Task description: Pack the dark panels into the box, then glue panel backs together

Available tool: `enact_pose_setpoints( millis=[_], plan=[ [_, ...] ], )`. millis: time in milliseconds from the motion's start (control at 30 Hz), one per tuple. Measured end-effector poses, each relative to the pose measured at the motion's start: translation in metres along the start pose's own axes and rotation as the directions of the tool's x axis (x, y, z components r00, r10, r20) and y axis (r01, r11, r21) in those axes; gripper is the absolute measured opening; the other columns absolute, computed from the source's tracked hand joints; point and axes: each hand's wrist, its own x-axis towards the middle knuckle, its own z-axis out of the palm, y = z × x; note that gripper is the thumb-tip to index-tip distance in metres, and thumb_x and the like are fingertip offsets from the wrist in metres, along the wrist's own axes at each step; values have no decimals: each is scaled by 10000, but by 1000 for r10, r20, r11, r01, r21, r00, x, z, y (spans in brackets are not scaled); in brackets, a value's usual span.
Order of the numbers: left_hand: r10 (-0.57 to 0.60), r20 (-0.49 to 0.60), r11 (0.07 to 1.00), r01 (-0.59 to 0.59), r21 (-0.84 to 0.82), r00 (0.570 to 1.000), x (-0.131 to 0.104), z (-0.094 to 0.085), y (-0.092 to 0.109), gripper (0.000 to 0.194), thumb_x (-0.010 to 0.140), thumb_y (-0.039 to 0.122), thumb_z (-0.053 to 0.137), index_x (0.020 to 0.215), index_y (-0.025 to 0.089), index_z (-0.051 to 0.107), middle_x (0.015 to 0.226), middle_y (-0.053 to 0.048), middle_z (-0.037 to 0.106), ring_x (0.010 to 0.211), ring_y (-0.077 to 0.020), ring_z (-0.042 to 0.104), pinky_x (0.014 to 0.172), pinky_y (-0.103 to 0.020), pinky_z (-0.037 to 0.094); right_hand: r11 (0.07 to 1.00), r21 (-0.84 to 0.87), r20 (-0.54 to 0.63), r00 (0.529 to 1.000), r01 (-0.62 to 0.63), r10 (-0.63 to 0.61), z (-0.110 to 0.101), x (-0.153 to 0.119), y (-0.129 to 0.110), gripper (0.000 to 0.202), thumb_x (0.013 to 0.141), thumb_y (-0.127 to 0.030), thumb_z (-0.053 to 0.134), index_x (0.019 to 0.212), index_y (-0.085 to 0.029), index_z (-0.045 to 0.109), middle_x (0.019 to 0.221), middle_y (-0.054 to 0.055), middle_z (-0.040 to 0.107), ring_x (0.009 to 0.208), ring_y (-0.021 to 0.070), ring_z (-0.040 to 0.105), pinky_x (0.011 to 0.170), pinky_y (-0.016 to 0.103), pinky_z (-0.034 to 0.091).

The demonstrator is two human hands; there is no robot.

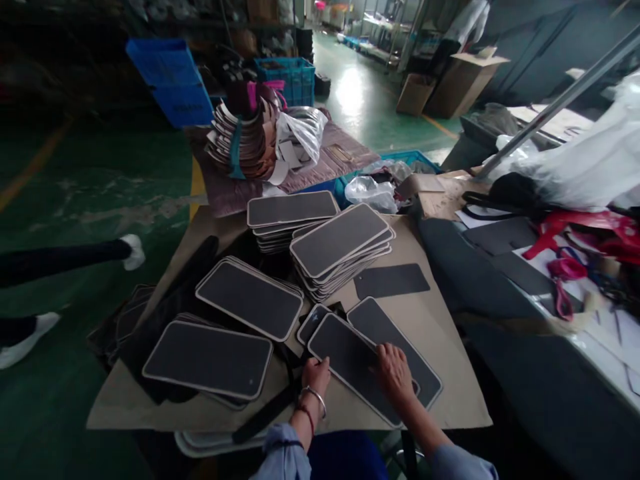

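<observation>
A dark rounded panel with a pale edge [345, 360] lies at the front of the table, overlapping a second such panel [395, 333] on its right. My left hand [316, 377], wearing a bangle, is closed at the near panel's left edge; what its fingers grip is too small to make out. On top of the near panel rests my right hand [393, 367], fingers bent over its surface near the right edge. A small dark piece [313, 323] shows just behind the near panel.
Stacks of similar panels stand at the left [210, 360], the centre left [250, 297] and the back [340, 240]. A plain dark sheet [393, 281] lies behind. Brown bundled pieces [250, 143] sit beyond the table. A person's legs [65, 260] show at the left.
</observation>
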Motion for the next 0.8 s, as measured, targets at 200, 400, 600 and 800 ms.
enact_pose_setpoints(
  millis=[200,400,600,800],
  plan=[
    [-90,78,968,106,-227,993,-19,-9,13,87,671,106,599,730,163,570,678,-8,610,597,-97,564,620,-235,461,955,126,-117,960,269,-255,-29,-38,-27,164,811,-40,393,785,-189,454,712,11,504,603,147,461,592,260,323],
    [-113,45,893,121,-432,993,-63,-12,19,174,793,323,482,778,203,606,709,-18,637,695,-154,595,659,-280,473,875,315,-130,930,368,-344,-53,-56,-45,150,786,-54,441,796,-203,461,850,42,563,723,179,489,639,279,341],
    [-7,222,870,115,-479,975,-119,10,16,618,654,674,516,975,154,605,970,-102,659,930,-228,587,797,-336,453,841,347,-63,905,414,-420,-51,-60,-48,92,800,-132,533,788,-212,491,861,40,584,754,191,518,628,291,367],
    [-48,-68,969,30,-246,997,-128,23,2,287,516,267,768,688,166,561,671,-4,659,680,-153,603,704,-286,449,812,436,26,897,388,-442,-57,-72,-43,59,794,-149,549,802,-196,515,881,62,582,784,211,537,649,317,422]
  ],
)
